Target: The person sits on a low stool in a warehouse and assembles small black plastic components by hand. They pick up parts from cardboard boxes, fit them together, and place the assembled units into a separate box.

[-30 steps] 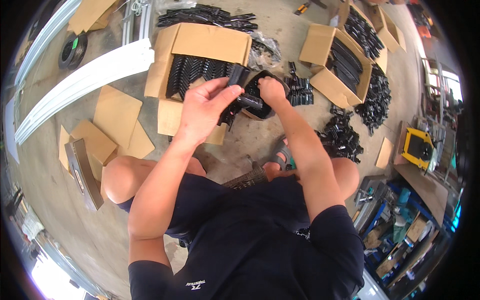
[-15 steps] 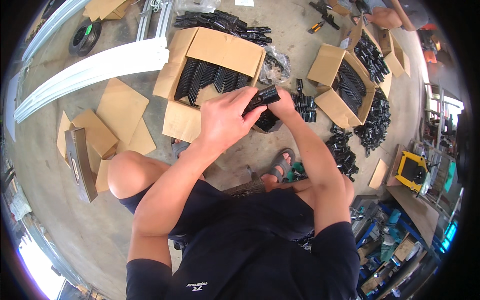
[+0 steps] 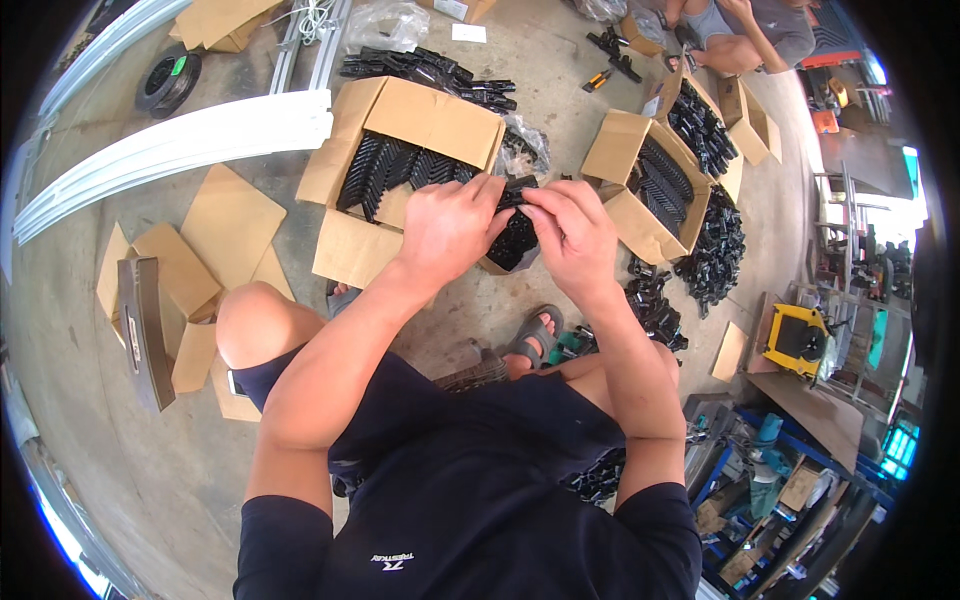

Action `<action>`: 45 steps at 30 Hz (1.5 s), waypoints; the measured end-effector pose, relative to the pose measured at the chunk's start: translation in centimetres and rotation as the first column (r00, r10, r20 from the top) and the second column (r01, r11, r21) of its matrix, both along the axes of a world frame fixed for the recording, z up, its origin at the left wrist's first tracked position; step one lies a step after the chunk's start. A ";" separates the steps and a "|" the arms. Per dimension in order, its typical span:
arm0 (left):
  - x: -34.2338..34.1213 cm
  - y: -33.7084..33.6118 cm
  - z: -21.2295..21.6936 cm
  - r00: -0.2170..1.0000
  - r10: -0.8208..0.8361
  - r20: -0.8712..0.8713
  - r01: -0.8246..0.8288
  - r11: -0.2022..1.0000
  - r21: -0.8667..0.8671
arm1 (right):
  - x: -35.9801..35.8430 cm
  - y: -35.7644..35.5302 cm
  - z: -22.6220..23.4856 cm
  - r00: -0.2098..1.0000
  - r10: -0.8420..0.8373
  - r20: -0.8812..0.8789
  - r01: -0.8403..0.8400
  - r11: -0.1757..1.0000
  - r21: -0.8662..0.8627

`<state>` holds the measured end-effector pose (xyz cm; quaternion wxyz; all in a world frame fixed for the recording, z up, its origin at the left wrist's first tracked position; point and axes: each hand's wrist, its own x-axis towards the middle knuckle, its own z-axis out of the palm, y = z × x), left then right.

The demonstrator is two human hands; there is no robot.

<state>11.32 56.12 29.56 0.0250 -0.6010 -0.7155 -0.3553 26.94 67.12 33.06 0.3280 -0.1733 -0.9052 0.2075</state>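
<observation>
My left hand [image 3: 448, 228] is closed around a short black bracket-like part [image 3: 515, 191], held up in front of me. My right hand [image 3: 574, 232] pinches the near right end of that part between thumb and fingers. Its exact shape is partly hidden by my fingers. Just beyond my left hand stands an open cardboard box [image 3: 440, 112] with rows of angled black parts [image 3: 375, 175] stacked in it. Below the held part, a smaller container of small black pieces [image 3: 512, 243] shows between my wrists.
Another open box [image 3: 610, 150] of stacked black parts stands to the right, beside a heap of black pieces [image 3: 712, 250]. More black parts [image 3: 430, 75] lie at the back. White panels [image 3: 180, 150] and flattened cardboard [image 3: 235, 210] are at left. A person [image 3: 740, 45] sits far right.
My right hand has come back toward me and now pinches the part's end with its fingers visible. The part looks turned in my left hand. The whole view has shifted slightly.
</observation>
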 end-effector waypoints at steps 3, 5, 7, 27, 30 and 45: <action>0.3 -0.4 0.1 1.000 -0.008 -0.012 0.009 1.000 0.027 | -0.4 -0.3 -0.8 0.998 0.055 0.016 -0.056 0.993 0.104; 0.3 -0.3 0.3 1.000 -0.007 -0.028 0.008 0.999 0.042 | -0.6 -0.3 -1.2 0.996 0.066 0.052 -0.073 0.986 0.151; 0.4 -0.4 0.3 0.999 -0.018 -0.042 0.019 1.000 0.022 | -0.4 -0.4 -1.3 0.993 0.073 0.088 -0.087 0.982 0.167; 0.3 0.1 -0.5 1.000 0.022 -0.001 -0.022 0.990 -0.138 | -0.4 0.8 -1.8 0.988 0.095 0.122 -0.102 0.993 0.053; 0.3 0.0 0.1 1.000 0.006 0.015 -0.004 0.993 -0.121 | -0.9 0.5 -2.2 0.986 0.099 0.133 -0.109 0.992 0.067; -0.8 0.0 1.0 0.963 0.106 0.248 -0.055 0.977 -0.205 | 0.8 16.4 -9.2 0.904 -0.325 0.279 0.394 0.886 -0.245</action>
